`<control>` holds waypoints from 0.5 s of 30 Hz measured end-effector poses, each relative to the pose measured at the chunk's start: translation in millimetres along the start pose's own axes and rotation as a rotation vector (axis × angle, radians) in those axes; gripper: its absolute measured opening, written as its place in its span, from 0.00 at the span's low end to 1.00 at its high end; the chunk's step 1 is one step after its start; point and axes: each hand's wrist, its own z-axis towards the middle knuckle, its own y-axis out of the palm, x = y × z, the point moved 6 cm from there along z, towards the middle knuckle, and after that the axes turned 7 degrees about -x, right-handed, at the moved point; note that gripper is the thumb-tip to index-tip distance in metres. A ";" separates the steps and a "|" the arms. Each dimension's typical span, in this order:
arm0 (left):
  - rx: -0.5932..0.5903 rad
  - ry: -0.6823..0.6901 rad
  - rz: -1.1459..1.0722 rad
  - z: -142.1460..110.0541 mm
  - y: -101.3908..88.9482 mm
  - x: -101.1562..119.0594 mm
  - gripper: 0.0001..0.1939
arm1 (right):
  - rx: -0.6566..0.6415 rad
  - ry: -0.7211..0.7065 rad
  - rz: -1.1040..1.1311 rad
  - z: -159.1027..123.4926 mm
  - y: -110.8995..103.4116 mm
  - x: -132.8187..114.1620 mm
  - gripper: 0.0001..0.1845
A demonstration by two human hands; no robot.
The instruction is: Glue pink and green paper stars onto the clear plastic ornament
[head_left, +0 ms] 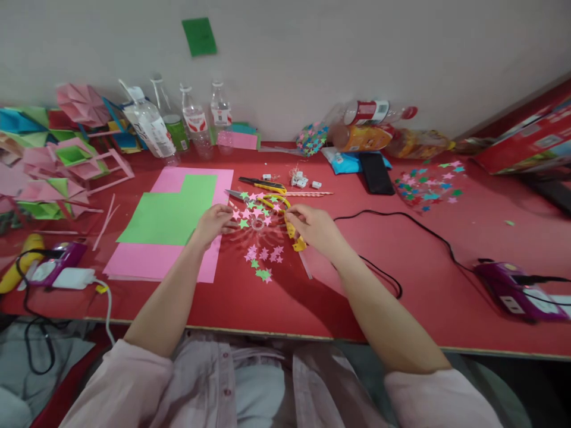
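Between my hands lies a clear plastic piece (257, 224), cut into fine strips that spread out from a round middle, like a cut bottle bottom. Pink and green paper stars (250, 215) sit along its far side. My left hand (214, 226) has its curled fingertips on the left strips. On the right, my right hand (316, 230) pinches the edge of the piece between thumb and forefinger. Yellow-handled scissors (280, 201) lie partly under the stars. Nearer me is a group of loose-looking pink and green stars (263, 254). A yellow tool (298, 241) lies beside my right hand.
Green paper (165, 217) lies on pink sheets (134, 261) at left. A utility knife (263, 183), small white parts (300, 178) and a black phone (377, 173) lie farther back. Bottles (196, 122) line the wall. A black cable (414, 223) crosses the right side.
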 end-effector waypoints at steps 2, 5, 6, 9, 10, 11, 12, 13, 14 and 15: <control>-0.058 -0.057 -0.017 -0.7 3.3 -2.7 0.07 | -0.032 0.002 0.001 4.2 0.7 0.0 0.10; -0.123 -0.106 -0.052 -3.8 7.6 -3.4 0.09 | -0.087 -0.035 0.015 8.7 6.1 -2.5 0.09; -0.138 -0.114 -0.064 -4.8 8.9 -3.4 0.10 | -0.110 -0.040 0.016 9.5 9.5 -3.6 0.08; -0.172 -0.132 -0.088 -5.9 12.2 -5.3 0.13 | -0.140 -0.017 0.016 10.7 20.8 -6.0 0.08; -0.181 -0.135 -0.095 -5.5 13.2 -6.3 0.13 | -0.135 -0.002 0.018 11.2 24.1 -6.6 0.07; -0.191 -0.135 -0.103 -4.9 14.5 -7.4 0.13 | -0.126 0.012 0.022 11.8 27.1 -7.1 0.07; -0.202 -0.135 -0.110 -4.3 15.8 -8.4 0.14 | -0.113 0.024 0.030 12.7 29.6 -7.4 0.06; -0.204 -0.135 -0.116 -3.5 16.7 -9.4 0.13 | -0.100 0.031 0.039 13.5 31.6 -7.7 0.05; -0.203 -0.139 -0.119 -2.9 17.4 -10.4 0.13 | -0.090 0.036 0.048 14.4 33.2 -7.7 0.05; -0.201 -0.148 -0.118 -2.4 17.9 -11.5 0.12 | -0.077 0.040 0.055 15.0 34.0 -7.4 0.05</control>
